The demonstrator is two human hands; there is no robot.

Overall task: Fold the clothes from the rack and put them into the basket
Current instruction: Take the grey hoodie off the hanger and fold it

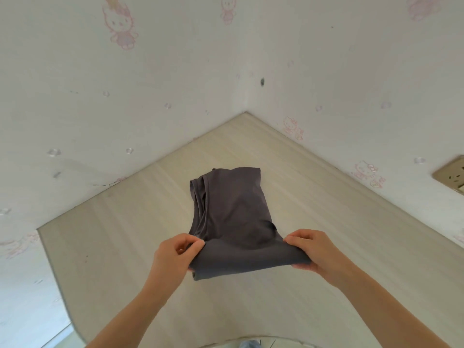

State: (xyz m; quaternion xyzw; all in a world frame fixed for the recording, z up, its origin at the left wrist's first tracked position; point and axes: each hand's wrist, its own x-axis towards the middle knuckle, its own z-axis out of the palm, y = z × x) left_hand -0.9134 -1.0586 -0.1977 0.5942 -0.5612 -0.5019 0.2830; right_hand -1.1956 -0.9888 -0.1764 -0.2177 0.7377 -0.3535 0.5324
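Observation:
A dark grey garment [233,212] lies partly folded on a pale wooden table [125,242] that fits into the corner of the room. Its near edge is lifted off the table. My left hand [175,254] pinches the near left corner of the garment between thumb and fingers. My right hand [311,249] grips the near right corner, with the fingers curled over the cloth and the thumb under it. The far part of the garment rests flat, with folded layers showing along its left side. No rack and no basket are in view.
Two white walls with pink cartoon prints meet at the table's far corner [246,113]. A beige wall socket [452,175] sits on the right wall just above the table. The table's rounded edge [57,280] curves along the left, with floor below it.

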